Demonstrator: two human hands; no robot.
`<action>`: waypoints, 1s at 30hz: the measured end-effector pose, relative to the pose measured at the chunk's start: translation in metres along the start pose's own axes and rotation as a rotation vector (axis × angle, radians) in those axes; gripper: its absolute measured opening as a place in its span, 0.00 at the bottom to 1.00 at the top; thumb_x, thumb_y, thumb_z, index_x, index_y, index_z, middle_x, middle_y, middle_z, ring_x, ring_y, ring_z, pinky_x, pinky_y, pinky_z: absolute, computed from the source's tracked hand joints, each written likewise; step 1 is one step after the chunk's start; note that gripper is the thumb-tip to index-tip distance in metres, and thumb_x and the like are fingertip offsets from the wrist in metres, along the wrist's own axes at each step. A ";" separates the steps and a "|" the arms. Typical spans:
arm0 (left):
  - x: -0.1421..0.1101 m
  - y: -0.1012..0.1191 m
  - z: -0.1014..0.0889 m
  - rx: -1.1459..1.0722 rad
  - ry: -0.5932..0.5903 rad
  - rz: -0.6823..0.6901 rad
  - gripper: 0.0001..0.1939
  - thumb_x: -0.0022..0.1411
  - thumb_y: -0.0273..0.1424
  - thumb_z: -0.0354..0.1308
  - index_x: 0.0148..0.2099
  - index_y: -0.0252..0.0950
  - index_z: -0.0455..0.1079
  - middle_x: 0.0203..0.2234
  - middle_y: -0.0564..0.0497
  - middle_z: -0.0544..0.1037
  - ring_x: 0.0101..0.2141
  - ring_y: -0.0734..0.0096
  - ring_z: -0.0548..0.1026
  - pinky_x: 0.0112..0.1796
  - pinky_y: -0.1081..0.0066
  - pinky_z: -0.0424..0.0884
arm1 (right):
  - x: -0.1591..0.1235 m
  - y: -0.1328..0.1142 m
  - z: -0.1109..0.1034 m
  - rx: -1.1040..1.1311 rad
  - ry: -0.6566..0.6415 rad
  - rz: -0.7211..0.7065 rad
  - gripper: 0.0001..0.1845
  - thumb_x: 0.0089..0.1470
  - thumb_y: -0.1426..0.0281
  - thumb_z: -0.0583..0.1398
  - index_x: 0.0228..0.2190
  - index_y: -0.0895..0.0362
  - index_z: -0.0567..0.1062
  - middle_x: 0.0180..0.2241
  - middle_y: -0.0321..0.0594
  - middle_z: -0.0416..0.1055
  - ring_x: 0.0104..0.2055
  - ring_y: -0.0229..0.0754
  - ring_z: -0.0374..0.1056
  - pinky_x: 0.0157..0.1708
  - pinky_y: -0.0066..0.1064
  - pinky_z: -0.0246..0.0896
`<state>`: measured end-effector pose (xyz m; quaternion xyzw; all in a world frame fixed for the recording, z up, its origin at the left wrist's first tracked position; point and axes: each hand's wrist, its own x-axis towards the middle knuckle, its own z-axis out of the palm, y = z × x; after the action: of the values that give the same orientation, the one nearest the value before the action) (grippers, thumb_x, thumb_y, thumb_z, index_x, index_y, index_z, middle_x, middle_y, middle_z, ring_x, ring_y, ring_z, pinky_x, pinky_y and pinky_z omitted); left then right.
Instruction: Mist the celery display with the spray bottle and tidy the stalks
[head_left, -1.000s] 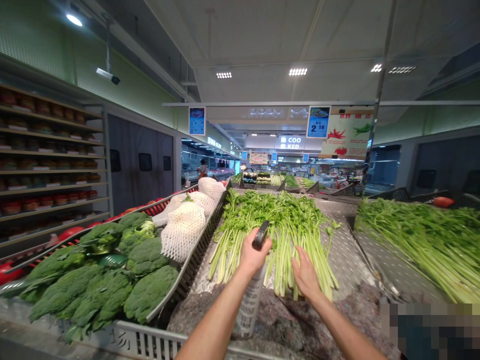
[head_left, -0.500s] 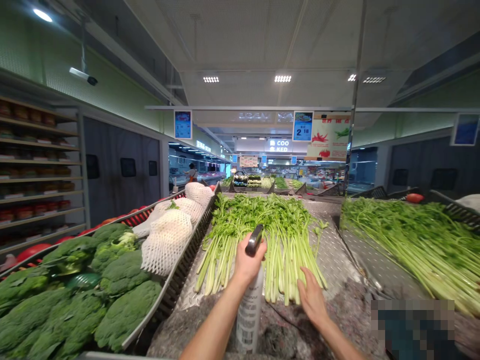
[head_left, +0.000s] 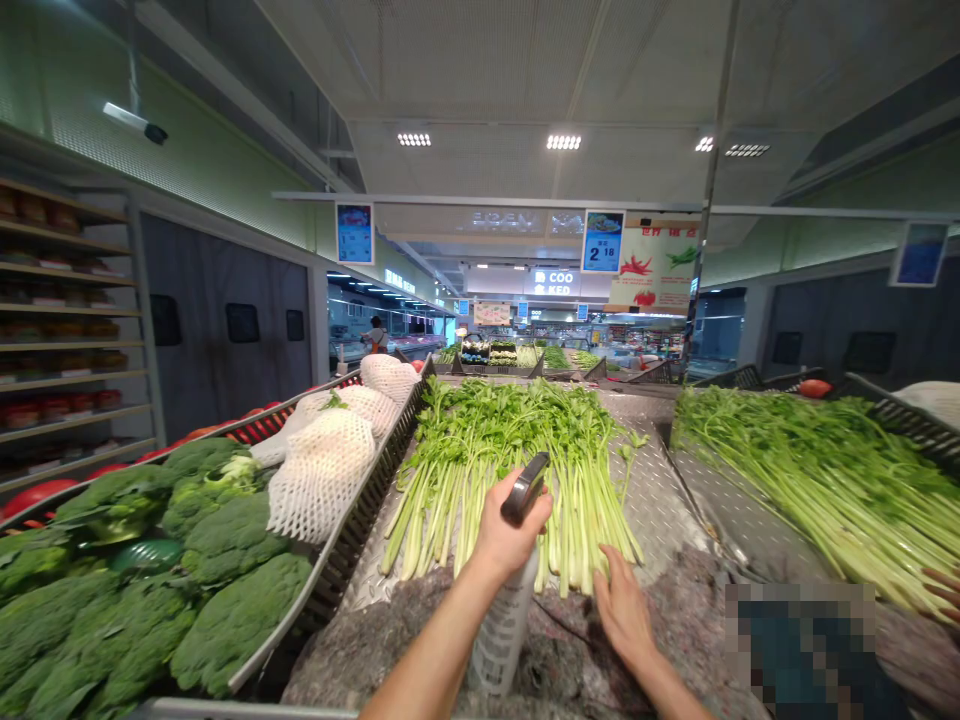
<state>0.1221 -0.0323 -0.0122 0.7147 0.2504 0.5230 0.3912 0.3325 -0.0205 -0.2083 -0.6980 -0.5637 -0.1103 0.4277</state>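
My left hand (head_left: 504,530) is closed round a clear spray bottle (head_left: 504,620) with a dark nozzle head (head_left: 524,488), held upright over the stalk ends of a pile of green celery (head_left: 510,450). That pile lies on a sloped metal tread-plate tray (head_left: 660,500). My right hand (head_left: 619,606) lies flat with fingers stretched out, its fingertips touching the cut ends of the celery stalks at the front of the pile.
Broccoli heads (head_left: 217,560) fill a black crate at the left, with net-wrapped white produce (head_left: 324,470) behind them. More celery (head_left: 817,470) lies at the right. Grey cloth (head_left: 570,650) covers the front edge. Shelves (head_left: 60,340) stand far left; a person (head_left: 373,335) is far back.
My right hand has slid back from on top of the stalks to their cut ends. The left hand keeps the bottle in about the same place. The view has shifted right.
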 end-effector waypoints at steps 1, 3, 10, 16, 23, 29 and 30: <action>0.000 0.001 0.000 -0.011 -0.013 -0.004 0.08 0.50 0.33 0.53 0.31 0.33 0.64 0.20 0.54 0.68 0.18 0.78 0.68 0.21 0.76 0.65 | 0.000 -0.001 0.000 0.006 0.001 -0.001 0.24 0.50 0.66 0.42 0.45 0.65 0.62 0.47 0.51 0.60 0.50 0.47 0.55 0.49 0.39 0.50; -0.001 0.002 0.001 -0.030 -0.040 -0.012 0.08 0.49 0.32 0.53 0.32 0.33 0.65 0.21 0.54 0.68 0.18 0.78 0.68 0.21 0.76 0.65 | 0.001 -0.004 -0.001 0.020 0.001 0.001 0.24 0.50 0.65 0.43 0.45 0.65 0.61 0.47 0.51 0.60 0.50 0.47 0.55 0.49 0.40 0.50; 0.000 0.008 0.005 -0.097 -0.173 -0.049 0.08 0.48 0.31 0.54 0.31 0.32 0.66 0.21 0.54 0.68 0.18 0.80 0.68 0.20 0.78 0.65 | 0.012 -0.015 -0.009 0.070 0.026 0.021 0.26 0.50 0.64 0.42 0.46 0.68 0.60 0.47 0.54 0.58 0.50 0.50 0.53 0.49 0.42 0.49; 0.002 0.005 0.006 -0.154 -0.250 -0.059 0.10 0.47 0.32 0.55 0.33 0.32 0.67 0.21 0.54 0.69 0.17 0.80 0.68 0.20 0.77 0.65 | 0.021 -0.017 -0.014 0.071 0.057 0.012 0.24 0.51 0.65 0.43 0.47 0.66 0.59 0.47 0.51 0.58 0.51 0.48 0.52 0.50 0.41 0.48; 0.003 0.001 0.001 -0.178 -0.160 -0.055 0.10 0.47 0.31 0.54 0.33 0.32 0.67 0.25 0.53 0.70 0.18 0.81 0.68 0.21 0.77 0.66 | 0.019 -0.014 -0.018 0.067 0.056 0.013 0.25 0.51 0.64 0.43 0.46 0.66 0.59 0.47 0.52 0.57 0.51 0.49 0.52 0.49 0.41 0.48; 0.001 -0.001 -0.002 -0.182 -0.146 -0.064 0.10 0.48 0.32 0.53 0.34 0.32 0.67 0.28 0.51 0.72 0.17 0.81 0.67 0.21 0.77 0.66 | 0.015 -0.015 -0.012 0.074 0.044 0.025 0.24 0.50 0.65 0.43 0.46 0.65 0.59 0.47 0.51 0.57 0.51 0.49 0.53 0.49 0.41 0.48; 0.002 -0.002 -0.002 -0.178 -0.149 -0.064 0.10 0.48 0.32 0.53 0.34 0.32 0.67 0.28 0.51 0.72 0.18 0.81 0.68 0.21 0.76 0.66 | 0.015 -0.016 -0.011 0.072 0.044 0.025 0.24 0.50 0.65 0.42 0.46 0.65 0.59 0.47 0.51 0.57 0.51 0.49 0.52 0.49 0.41 0.48</action>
<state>0.1206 -0.0291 -0.0128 0.7058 0.1960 0.4757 0.4870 0.3275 -0.0187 -0.1846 -0.6866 -0.5488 -0.0997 0.4663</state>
